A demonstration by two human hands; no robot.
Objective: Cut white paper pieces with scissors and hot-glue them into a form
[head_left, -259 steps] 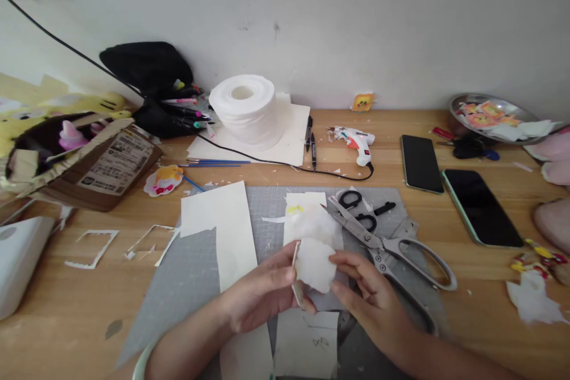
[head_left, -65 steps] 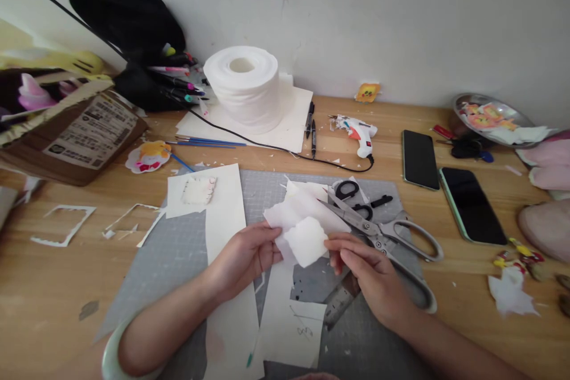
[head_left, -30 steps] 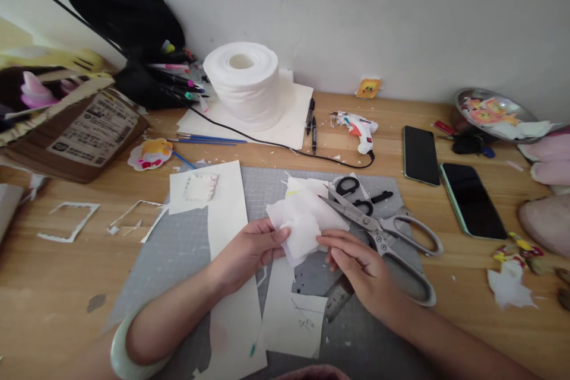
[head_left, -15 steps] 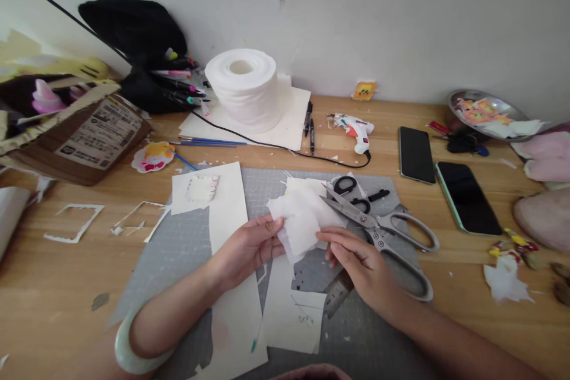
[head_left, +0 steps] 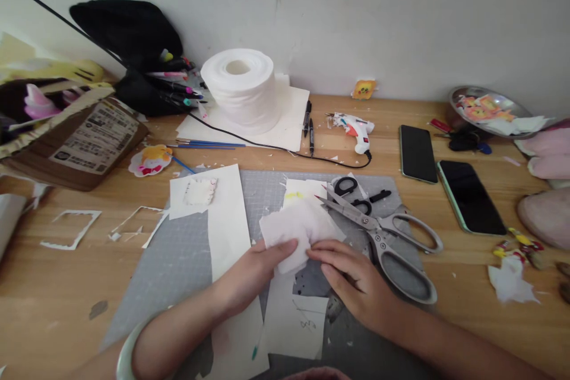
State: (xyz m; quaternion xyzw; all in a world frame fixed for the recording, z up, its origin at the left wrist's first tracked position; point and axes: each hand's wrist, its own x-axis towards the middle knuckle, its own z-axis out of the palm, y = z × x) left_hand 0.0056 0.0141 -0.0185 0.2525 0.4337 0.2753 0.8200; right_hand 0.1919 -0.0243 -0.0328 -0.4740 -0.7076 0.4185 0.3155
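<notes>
A crumpled white tissue (head_left: 291, 222) is held over the grey cutting mat (head_left: 178, 261). My left hand (head_left: 253, 273) has it at the lower left, thumb on top and the other fingers hidden beneath. The fingertips of my right hand (head_left: 356, 276) pinch its right edge. Large grey scissors (head_left: 380, 237) lie just right of the tissue, and black-handled scissors (head_left: 351, 190) are behind them. White paper strips (head_left: 229, 219) lie on the mat, one with a small square piece (head_left: 200, 191) near its top.
Behind the mat are a white tissue roll (head_left: 240, 92), a glue gun (head_left: 358, 130) with a black cable, and pens (head_left: 310, 127). Two phones (head_left: 472, 197) and a metal bowl (head_left: 458, 110) are at the right. A cardboard box (head_left: 98, 142) stands at the left.
My left thumb has moved right, further over the tissue. The tissue lies differently, spread more to the left, and my right hand has shifted slightly left and down.
</notes>
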